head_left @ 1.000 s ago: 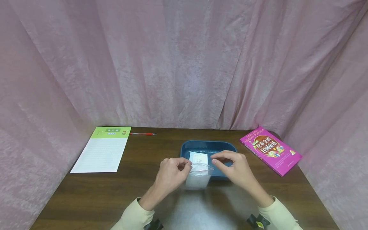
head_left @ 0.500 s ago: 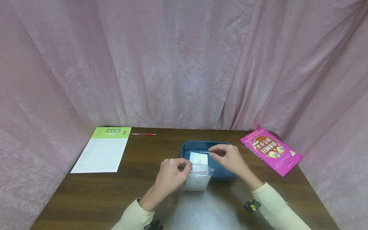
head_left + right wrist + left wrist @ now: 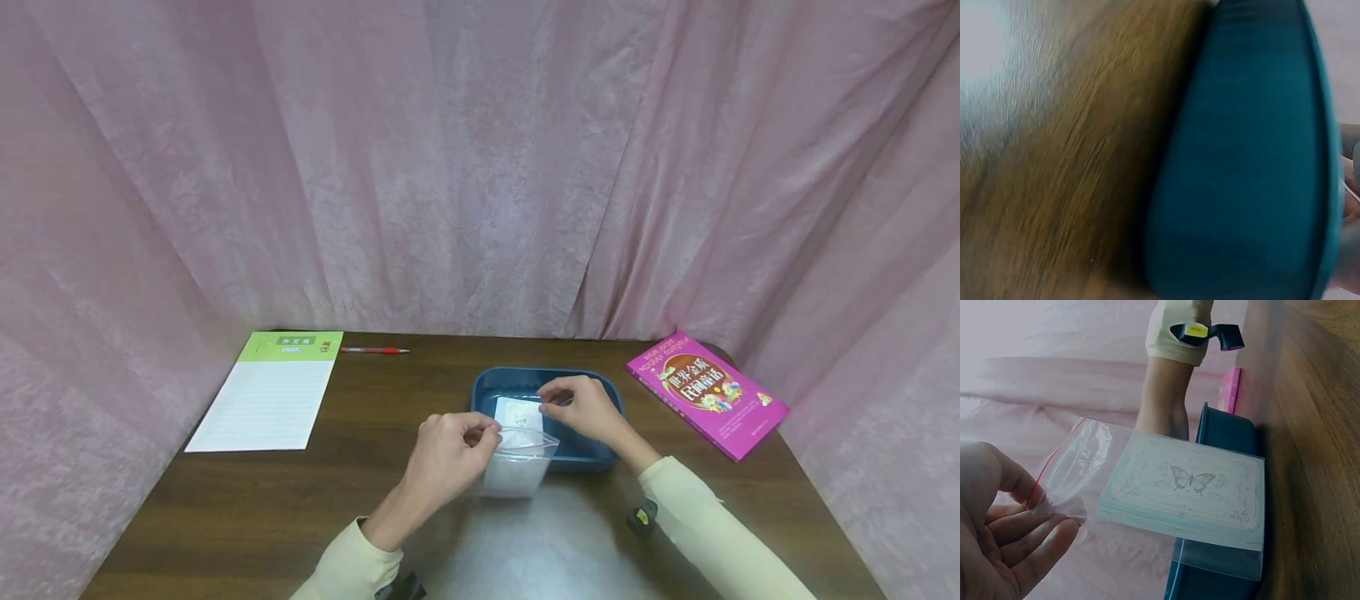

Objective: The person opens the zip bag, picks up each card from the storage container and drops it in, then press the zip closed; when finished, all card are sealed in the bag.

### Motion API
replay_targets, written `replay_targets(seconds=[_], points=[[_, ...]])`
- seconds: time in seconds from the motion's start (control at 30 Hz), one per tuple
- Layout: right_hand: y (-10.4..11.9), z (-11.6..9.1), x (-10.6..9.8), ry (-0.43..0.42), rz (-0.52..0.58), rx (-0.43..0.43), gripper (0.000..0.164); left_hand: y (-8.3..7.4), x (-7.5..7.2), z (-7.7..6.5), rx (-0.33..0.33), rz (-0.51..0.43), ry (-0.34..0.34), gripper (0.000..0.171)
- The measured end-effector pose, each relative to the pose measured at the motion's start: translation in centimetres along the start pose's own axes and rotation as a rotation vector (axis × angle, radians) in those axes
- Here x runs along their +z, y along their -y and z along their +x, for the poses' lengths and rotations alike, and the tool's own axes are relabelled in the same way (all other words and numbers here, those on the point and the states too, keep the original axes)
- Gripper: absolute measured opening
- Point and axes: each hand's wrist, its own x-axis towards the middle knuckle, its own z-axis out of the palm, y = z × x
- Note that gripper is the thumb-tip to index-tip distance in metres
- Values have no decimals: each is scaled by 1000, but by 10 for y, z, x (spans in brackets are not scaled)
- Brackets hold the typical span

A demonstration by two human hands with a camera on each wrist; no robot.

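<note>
My left hand (image 3: pixel 450 450) pinches the red-lined zip edge of a clear zip-lock bag (image 3: pixel 1085 456) at its left corner. The bag's mouth gapes a little, and inside lies a stack of pale cards (image 3: pixel 1185 484) with a butterfly on the front. Behind the bag stands a dark blue tray (image 3: pixel 482 392); a white card (image 3: pixel 517 411) lies in it. My right hand (image 3: pixel 588 410) reaches over the tray, thumb and forefinger pinching the card's right edge. In the right wrist view the tray's wall (image 3: pixel 1241 156) hides most of that hand.
A lined writing pad (image 3: pixel 273 400) with a green header lies at the left, a red pen (image 3: pixel 375 350) beside its top. At the right rests a pink storybook (image 3: pixel 705 392). A pink curtain (image 3: pixel 465 167) closes off the table's back and sides.
My right hand has moved from beside the bag's mouth away over the tray and left to the card's edge. The left hand and bag have stayed almost still.
</note>
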Motion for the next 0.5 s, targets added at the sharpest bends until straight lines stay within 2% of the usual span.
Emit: replay_targets(seconds=[0.3, 0.5], points=[[-15, 10, 7, 65, -21, 73, 23, -1, 1, -1, -10, 4, 2, 16], [-21, 15, 13, 74, -37, 109, 24, -1, 0, -1, -10, 2, 7, 16]])
